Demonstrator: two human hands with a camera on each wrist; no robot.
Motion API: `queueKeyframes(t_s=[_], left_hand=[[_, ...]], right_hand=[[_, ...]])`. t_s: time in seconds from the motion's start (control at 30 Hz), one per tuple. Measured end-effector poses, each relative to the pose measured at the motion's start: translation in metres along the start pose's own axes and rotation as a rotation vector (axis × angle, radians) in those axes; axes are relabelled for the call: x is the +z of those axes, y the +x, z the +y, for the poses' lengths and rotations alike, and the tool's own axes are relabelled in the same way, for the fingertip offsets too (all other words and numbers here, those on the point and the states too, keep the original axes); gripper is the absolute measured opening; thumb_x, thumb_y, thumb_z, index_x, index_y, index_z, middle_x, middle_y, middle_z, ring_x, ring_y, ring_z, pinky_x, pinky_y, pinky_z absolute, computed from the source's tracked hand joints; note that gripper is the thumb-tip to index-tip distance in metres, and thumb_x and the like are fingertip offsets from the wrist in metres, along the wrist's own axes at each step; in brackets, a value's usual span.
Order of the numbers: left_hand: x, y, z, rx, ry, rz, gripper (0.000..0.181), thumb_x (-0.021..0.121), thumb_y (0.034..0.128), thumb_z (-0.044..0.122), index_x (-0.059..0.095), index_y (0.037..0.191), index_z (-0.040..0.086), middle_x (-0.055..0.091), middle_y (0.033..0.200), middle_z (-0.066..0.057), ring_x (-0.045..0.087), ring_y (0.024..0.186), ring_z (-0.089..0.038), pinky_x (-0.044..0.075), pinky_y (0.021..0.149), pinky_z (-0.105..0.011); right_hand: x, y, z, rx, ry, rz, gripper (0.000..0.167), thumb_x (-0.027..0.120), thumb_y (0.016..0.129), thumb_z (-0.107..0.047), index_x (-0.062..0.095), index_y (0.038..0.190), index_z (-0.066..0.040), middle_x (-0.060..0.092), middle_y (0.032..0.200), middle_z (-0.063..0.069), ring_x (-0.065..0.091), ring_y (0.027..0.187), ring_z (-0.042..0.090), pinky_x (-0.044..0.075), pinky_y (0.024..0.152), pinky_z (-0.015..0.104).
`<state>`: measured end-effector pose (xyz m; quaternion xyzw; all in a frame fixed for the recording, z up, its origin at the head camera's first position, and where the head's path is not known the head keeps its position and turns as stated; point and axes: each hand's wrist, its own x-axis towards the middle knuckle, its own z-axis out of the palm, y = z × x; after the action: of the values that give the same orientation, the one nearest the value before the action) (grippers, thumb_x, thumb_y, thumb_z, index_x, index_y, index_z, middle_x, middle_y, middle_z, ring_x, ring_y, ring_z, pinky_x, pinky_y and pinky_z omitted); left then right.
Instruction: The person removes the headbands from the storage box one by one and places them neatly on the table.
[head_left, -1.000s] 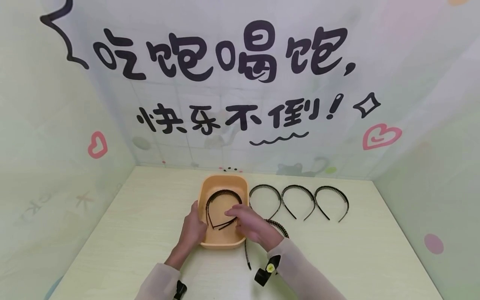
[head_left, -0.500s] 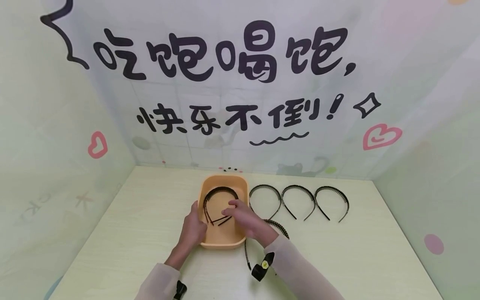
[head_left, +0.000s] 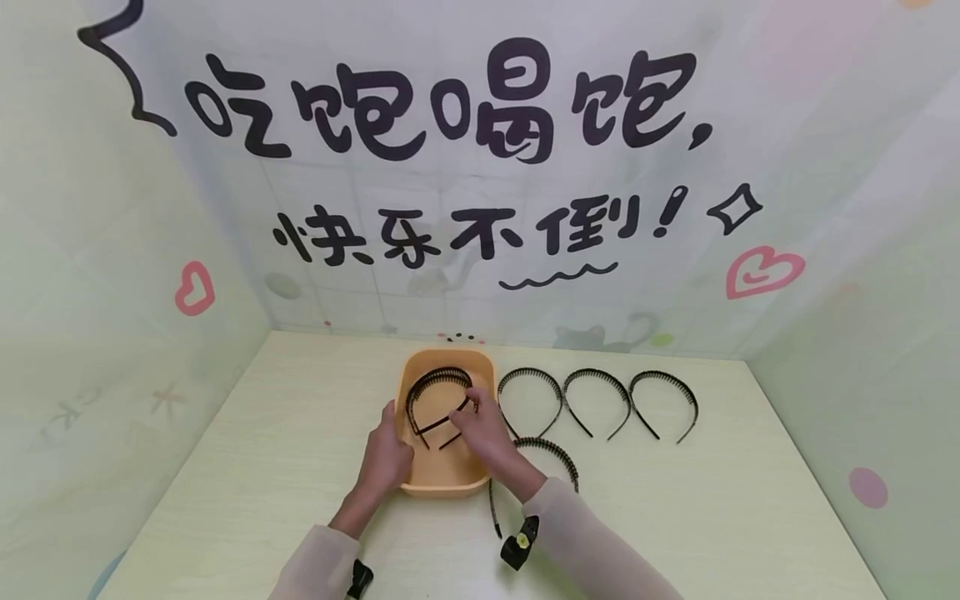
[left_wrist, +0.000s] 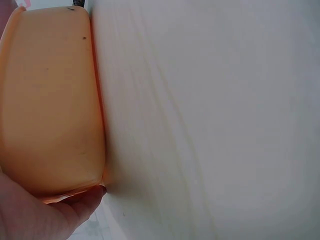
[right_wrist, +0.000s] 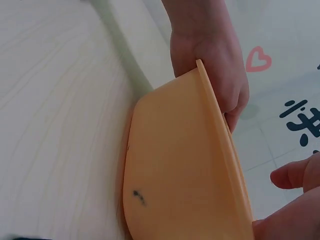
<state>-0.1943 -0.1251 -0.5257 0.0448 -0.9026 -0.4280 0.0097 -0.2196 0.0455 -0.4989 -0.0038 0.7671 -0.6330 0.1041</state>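
Note:
An orange plastic basin (head_left: 450, 477) stands on the table, its left rim gripped by my left hand (head_left: 386, 454), thumb inside. Black toothed headbands (head_left: 437, 375) lie overlapping in the basin, at least two by their arcs. My right hand (head_left: 486, 429) reaches over the right rim and pinches one headband near its right side; the exact contact is partly hidden by the fingers. In the right wrist view, the basin's outer wall (right_wrist: 175, 165) hides the headbands. The left wrist view shows the left fingers (left_wrist: 75, 210) at the basin's lower corner.
Three black headbands stand in a row right of the basin: a near one (head_left: 530, 372), a middle one (head_left: 597, 375) and a far one (head_left: 664, 377). Another headband (head_left: 551, 446) lies in front of them, partly behind the right wrist. A printed curtain (head_left: 465, 183) encloses the table.
My right hand has shifted slightly up and left, and the headband in it has moved toward the back of the basin. The left hand stays on the rim.

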Motion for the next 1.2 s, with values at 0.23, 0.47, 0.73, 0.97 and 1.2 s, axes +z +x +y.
queueKeyframes(t_s=[0.23, 0.47, 0.73, 0.97, 1.2], left_hand=[[-0.0006, -0.0001, 0.0, 0.01, 0.01, 0.007, 0.079, 0.043, 0.0763, -0.012, 0.019, 0.152, -0.009, 0.053, 0.131, -0.039, 0.062, 0.094, -0.033, 0.05, 0.072, -0.04], [0.0004, -0.0002, 0.0007, -0.007, 0.011, 0.005, 0.082, 0.046, 0.0758, -0.012, 0.017, 0.153, -0.009, 0.052, 0.133, -0.039, 0.061, 0.1, -0.033, 0.051, 0.078, -0.043], [-0.0005, -0.0005, -0.0002, 0.001, 0.026, 0.002, 0.079, 0.044, 0.0778, -0.012, 0.018, 0.152, -0.011, 0.055, 0.128, -0.04, 0.061, 0.089, -0.031, 0.05, 0.075, -0.041], [-0.0013, 0.0006, 0.0008, 0.005, 0.031, 0.008, 0.081, 0.046, 0.0757, -0.011, 0.018, 0.151, -0.012, 0.056, 0.124, -0.042, 0.06, 0.084, -0.031, 0.048, 0.075, -0.042], [-0.001, 0.0002, 0.0012, -0.022, 0.028, -0.002, 0.083, 0.047, 0.0753, -0.01, 0.016, 0.152, -0.01, 0.059, 0.12, -0.041, 0.058, 0.076, -0.028, 0.047, 0.071, -0.039]], right_hand=[[0.0006, 0.0033, 0.0007, 0.007, 0.1, 0.006, 0.066, 0.058, 0.096, -0.011, 0.028, 0.154, 0.001, 0.044, 0.14, 0.025, 0.064, 0.107, 0.032, 0.054, 0.091, 0.045], [0.0025, 0.0059, 0.0031, 0.027, 0.186, 0.021, 0.047, 0.058, 0.096, -0.006, 0.046, 0.14, 0.001, 0.053, 0.12, 0.02, 0.065, 0.091, 0.021, 0.055, 0.088, 0.044], [0.0028, 0.0041, 0.0005, 0.034, 0.218, 0.029, 0.039, 0.061, 0.094, -0.005, 0.05, 0.13, 0.004, 0.057, 0.121, 0.023, 0.066, 0.092, 0.023, 0.056, 0.087, 0.043], [0.0016, 0.0018, -0.0025, 0.026, 0.23, 0.026, 0.025, 0.066, 0.091, -0.005, 0.054, 0.111, 0.003, 0.065, 0.095, 0.011, 0.068, 0.081, 0.022, 0.058, 0.078, 0.038], [0.0021, 0.0023, -0.0005, 0.006, 0.215, 0.004, 0.022, 0.068, 0.09, -0.006, 0.056, 0.107, 0.003, 0.067, 0.085, 0.007, 0.071, 0.082, 0.029, 0.058, 0.076, 0.038]])
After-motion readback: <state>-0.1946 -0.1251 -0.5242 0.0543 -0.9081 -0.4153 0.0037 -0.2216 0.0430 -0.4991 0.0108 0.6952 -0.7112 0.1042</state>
